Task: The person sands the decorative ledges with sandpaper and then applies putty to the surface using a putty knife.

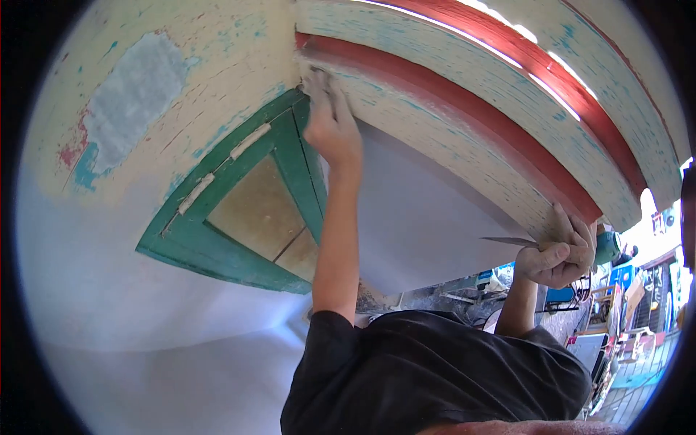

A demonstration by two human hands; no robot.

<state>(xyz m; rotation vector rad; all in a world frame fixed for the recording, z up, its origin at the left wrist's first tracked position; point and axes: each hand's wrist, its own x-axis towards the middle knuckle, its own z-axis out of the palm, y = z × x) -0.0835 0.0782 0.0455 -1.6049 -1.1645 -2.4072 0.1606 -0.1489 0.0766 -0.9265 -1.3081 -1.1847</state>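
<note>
My left hand [333,119] reaches up to the corner where the cream beam [435,138] meets the wall. Its dusty fingers stretch out against the beam's upper end, and their tips are partly hidden. My right hand [554,259] is at the beam's lower right end, with some fingers against the wood. It is closed round a putty knife [507,241], whose thin dark blade points left, apart from the beam. The handle is mostly hidden in the palm. Worn cream paint with turquoise flecks covers the beam, beside a red strip [464,101].
Left of my left arm is a green wooden frame [239,275] with a tan panel [261,199] and pale-coated hinges [250,141]. A grey patch [138,98] marks the peeling wall. Boxes and clutter [616,304] stand at the lower right.
</note>
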